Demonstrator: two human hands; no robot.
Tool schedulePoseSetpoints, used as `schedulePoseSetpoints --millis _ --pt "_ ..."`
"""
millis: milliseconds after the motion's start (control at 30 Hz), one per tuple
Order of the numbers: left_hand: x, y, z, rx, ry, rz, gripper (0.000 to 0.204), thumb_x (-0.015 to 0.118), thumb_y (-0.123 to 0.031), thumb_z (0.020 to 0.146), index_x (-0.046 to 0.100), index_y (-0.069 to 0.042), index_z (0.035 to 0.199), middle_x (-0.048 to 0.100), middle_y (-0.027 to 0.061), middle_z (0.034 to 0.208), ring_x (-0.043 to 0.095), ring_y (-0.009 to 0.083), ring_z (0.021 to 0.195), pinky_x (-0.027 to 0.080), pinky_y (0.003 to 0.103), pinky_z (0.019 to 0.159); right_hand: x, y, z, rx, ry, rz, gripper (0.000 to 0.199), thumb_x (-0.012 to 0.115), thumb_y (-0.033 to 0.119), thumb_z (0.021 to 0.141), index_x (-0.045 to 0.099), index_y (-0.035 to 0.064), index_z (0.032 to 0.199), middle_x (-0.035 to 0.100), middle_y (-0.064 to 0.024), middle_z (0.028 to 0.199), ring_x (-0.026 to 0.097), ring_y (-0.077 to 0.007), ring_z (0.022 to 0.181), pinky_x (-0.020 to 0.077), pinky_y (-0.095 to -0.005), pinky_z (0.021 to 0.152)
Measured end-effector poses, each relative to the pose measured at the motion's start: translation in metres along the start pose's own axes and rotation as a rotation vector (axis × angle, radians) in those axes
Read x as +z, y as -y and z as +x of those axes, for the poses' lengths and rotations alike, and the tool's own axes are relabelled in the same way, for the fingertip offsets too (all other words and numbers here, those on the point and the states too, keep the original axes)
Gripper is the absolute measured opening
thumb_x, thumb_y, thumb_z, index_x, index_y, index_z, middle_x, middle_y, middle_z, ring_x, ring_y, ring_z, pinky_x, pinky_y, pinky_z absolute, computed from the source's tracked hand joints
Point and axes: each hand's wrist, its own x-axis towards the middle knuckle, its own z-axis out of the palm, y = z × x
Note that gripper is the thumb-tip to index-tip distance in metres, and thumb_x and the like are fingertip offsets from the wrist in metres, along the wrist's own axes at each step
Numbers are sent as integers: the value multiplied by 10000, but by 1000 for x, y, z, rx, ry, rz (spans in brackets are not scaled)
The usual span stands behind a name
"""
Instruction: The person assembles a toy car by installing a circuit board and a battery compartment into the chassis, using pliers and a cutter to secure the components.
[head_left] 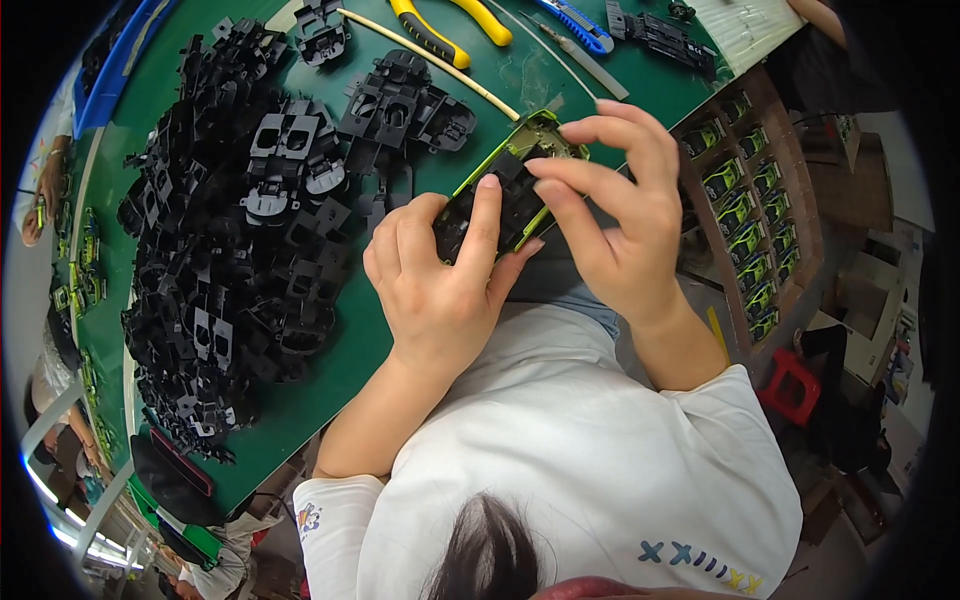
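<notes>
Green toy car body point(520, 175) with black chassis held between both hands above the desk point(330, 370): left hand point(440, 270) grips its near end, right hand point(615, 210) pinches its far end.

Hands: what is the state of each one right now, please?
Left hand: closed on the green and black toy car.
Right hand: closed on the same toy car, fingers on its upper end.
</notes>
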Motion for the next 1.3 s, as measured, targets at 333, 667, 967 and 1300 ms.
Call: schedulePoseSetpoints --millis 333,667,967,1300 --pt "3 3 -5 27 0 19 551 781 -403 753 711 -162 1243 566 103 1084 534 278 985 396 396 850 -9 -6 -23 -103 151 -146 350 657 527 864 789 258 1044 548 -51 1440 348 -359 1425 98 -559 1196" --pt "2 1 -5 19 20 24 575 777 -395 739 710 -156 1258 578 110 1080 541 285 976 399 394 858 -10 4 -14 -188 199 -229 398 718 475 773 760 127 960 567 -36 1412 400 -331 1408 119 -642 1168" --pt "6 1 -2 10 -25 37 514 767 -433 777 723 -133 1192 596 101 1030 571 269 932 399 383 836 -4 -6 -14 -196 270 -193 575 585 644 861 718 219 1226 476 -100 1506 332 -384 1436 140 -603 1170" --pt "4 4 -5 -1 -39 -40 599 802 -377 761 646 -22 1217 632 105 1037 593 265 948 389 382 858 -5 -5 -14 -211 358 -198 631 556 665 869 694 195 1267 484 -106 1503 315 -397 1451 135 -610 1168"
